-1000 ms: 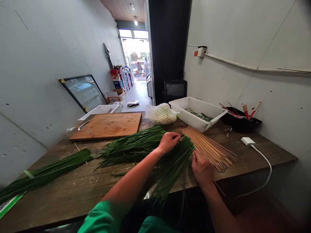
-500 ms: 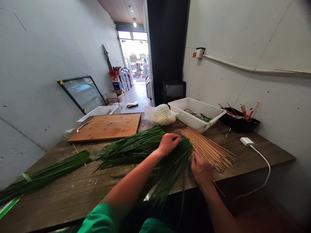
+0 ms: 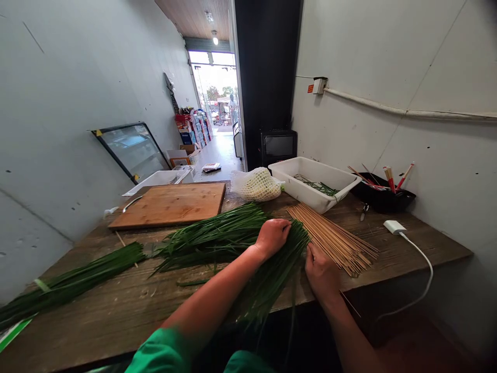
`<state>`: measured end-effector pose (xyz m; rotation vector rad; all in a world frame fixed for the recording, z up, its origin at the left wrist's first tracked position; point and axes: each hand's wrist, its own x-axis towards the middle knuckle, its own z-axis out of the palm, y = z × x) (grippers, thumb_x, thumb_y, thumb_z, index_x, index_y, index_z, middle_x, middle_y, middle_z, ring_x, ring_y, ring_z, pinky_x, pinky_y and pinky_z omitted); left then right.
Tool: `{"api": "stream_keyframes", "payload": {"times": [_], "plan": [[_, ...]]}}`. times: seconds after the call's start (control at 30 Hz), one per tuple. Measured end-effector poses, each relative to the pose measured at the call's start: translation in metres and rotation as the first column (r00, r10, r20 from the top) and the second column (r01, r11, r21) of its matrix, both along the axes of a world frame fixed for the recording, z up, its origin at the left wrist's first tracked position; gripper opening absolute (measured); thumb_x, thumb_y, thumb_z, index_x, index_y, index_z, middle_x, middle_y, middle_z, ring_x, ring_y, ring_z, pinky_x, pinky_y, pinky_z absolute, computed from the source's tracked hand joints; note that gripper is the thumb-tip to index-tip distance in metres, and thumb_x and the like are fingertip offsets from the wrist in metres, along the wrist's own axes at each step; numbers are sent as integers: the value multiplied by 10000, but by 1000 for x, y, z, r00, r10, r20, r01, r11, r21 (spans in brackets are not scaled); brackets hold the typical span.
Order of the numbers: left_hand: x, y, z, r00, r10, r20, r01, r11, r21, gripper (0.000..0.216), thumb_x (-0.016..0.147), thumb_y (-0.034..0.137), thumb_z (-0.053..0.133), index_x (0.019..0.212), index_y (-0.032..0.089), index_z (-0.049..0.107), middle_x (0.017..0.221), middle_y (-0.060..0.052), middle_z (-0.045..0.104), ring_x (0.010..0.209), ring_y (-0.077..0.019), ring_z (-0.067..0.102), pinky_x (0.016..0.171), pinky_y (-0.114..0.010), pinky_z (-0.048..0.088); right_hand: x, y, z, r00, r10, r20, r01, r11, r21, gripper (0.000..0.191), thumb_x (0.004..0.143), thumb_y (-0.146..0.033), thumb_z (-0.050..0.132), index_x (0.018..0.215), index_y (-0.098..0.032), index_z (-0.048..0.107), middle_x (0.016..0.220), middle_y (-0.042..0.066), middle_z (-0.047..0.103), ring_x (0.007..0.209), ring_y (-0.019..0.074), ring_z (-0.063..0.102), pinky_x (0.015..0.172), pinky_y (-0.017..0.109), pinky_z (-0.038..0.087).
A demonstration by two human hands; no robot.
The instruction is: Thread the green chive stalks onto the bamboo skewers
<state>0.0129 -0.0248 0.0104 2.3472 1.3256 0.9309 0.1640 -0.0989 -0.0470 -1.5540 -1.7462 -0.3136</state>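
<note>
My left hand [image 3: 273, 236] is closed, its fingertips pinched at the upper end of a spread of green garlic chives [image 3: 277, 272]. These chives fan down over the table's front edge. Beside their right side, my right hand [image 3: 322, 267] is closed on a thin bamboo skewer [image 3: 351, 304], whose end sticks out behind the wrist; its tip is hidden. A second heap of chives [image 3: 209, 235] lies left of my left hand. Just past my right hand is a fanned pile of bamboo skewers [image 3: 334, 238].
A wooden cutting board [image 3: 174, 204], a net-wrapped bundle [image 3: 257, 184] and a white tub [image 3: 310, 199] with green scraps stand behind. A tied chive bundle [image 3: 85, 274] lies left. At right are a black tray [image 3: 382, 197] and a white charger [image 3: 394, 227] with its cable.
My left hand has shifted slightly down and to the right along the chive ends, its fingers more curled. My right hand has hardly moved.
</note>
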Motion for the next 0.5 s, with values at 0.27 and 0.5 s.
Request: {"api": "stream_keyframes", "payload": {"times": [0.27, 0.5], "plan": [[-12, 7, 9, 975, -7, 221, 40, 989, -142, 375, 876, 370, 422, 880, 136, 714, 718, -27, 687, 674, -141, 603, 663, -220, 436, 0, -1, 1, 1000, -14, -23, 14, 1000, 23, 359, 948, -252, 324, 840, -141, 647, 711, 87, 666, 639, 167, 602, 608, 254, 399], [-13, 2, 6, 900, -132, 415, 352, 782, -514, 476, 755, 544, 533, 779, 88, 670, 599, 14, 552, 544, -87, 450, 510, -198, 341, 1, -3, 4, 999, -24, -31, 26, 998, 63, 376, 957, -280, 317, 877, -131, 654, 735, 91, 682, 639, 157, 616, 597, 246, 406]]}}
